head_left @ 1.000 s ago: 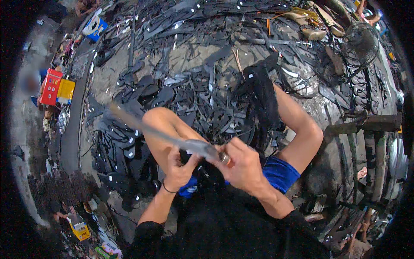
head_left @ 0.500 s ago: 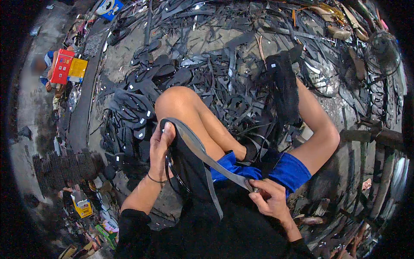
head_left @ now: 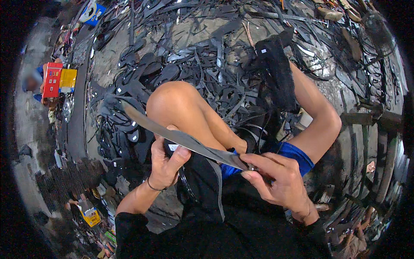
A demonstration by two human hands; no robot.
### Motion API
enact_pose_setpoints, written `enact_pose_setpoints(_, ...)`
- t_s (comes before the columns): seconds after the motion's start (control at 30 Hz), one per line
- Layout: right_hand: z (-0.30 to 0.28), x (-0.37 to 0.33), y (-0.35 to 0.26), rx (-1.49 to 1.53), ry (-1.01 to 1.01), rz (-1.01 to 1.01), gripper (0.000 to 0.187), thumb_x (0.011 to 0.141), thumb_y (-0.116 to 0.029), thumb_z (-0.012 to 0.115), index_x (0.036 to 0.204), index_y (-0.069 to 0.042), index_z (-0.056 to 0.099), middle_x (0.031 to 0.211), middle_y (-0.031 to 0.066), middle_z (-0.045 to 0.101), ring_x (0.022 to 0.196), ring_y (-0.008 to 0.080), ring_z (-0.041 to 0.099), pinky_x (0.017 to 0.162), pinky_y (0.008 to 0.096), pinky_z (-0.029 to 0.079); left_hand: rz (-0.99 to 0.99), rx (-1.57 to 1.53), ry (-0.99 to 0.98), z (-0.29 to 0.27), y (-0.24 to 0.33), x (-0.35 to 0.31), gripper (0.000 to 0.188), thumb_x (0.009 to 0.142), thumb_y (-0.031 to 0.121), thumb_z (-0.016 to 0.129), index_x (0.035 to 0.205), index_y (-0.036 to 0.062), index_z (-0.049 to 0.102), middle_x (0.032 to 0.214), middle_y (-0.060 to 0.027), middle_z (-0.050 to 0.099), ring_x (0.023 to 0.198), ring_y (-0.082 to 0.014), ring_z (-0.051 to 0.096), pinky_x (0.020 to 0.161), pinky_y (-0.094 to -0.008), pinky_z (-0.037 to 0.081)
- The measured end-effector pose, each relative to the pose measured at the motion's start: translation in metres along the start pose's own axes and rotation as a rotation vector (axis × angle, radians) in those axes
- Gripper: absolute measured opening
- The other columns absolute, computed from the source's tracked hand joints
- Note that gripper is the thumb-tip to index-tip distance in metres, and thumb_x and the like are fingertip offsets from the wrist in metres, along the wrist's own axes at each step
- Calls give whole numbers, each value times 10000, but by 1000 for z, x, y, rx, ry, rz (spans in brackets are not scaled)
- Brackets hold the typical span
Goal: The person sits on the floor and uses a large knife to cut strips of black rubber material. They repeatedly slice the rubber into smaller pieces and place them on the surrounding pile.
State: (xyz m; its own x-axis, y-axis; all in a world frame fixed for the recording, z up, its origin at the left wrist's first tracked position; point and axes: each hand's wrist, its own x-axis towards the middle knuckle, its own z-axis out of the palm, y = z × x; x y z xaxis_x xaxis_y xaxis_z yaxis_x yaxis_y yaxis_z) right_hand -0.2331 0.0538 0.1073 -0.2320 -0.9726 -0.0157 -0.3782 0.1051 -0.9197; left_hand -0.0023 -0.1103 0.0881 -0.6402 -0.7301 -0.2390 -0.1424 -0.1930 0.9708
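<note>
My left hand [head_left: 166,164] is closed on a dark rubber sandal, its thumb and fingers around the middle of the long grey sole [head_left: 148,123], now seen nearly edge-on. Beside the thumb shows a white label [head_left: 173,147]. Black straps [head_left: 187,185] hang under that hand. A thin grey strip [head_left: 221,190] dangles from the sole toward my lap. At the sole's right end my right hand [head_left: 276,179] pinches with thumb and forefinger; a small metallic glint shows there, but most of what it holds is hidden.
A heap of black rubber scraps [head_left: 215,82] covers the floor ahead. Labelled sandals [head_left: 129,125] are piled left of my bent knee [head_left: 172,101]. A person with a red box [head_left: 52,81] is at far left. A dark ribbed mat [head_left: 69,177] lies lower left.
The sandal has turned from showing its dark face to nearly edge-on, its far end swinging left. My left hand has shifted down along it; my right hand has risen slightly.
</note>
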Motion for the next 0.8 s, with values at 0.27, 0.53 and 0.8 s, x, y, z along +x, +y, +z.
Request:
enact_pose_setpoints(0.27,14,75,20,370,3,-92,266,965,-220,656,1110,1,689,723,56,666,624,91,587,577,278,478,-37,304,1,15,36,11,354,890,262,693,1098,-14,613,958,-16,620,867,-106,551,787,-267,452)
enact_pose_setpoints(0.53,8,99,224,-429,571,410,320,868,-271,710,1074,-38,633,1081,200,641,971,418,650,823,502,534,537,657,979,-137,100,11,403,1017,277,551,1318,11,522,1211,-113,622,1128,-189,573,983,-340,432)
enact_pose_setpoints(0.8,-1,126,162,-167,444,138,227,871,-258,618,906,-35,599,841,240,667,850,469,648,731,556,520,108,100,131,51,-85,58,539,939,37,640,1411,-44,391,1366,-196,536,1253,-265,531,1064,-370,421)
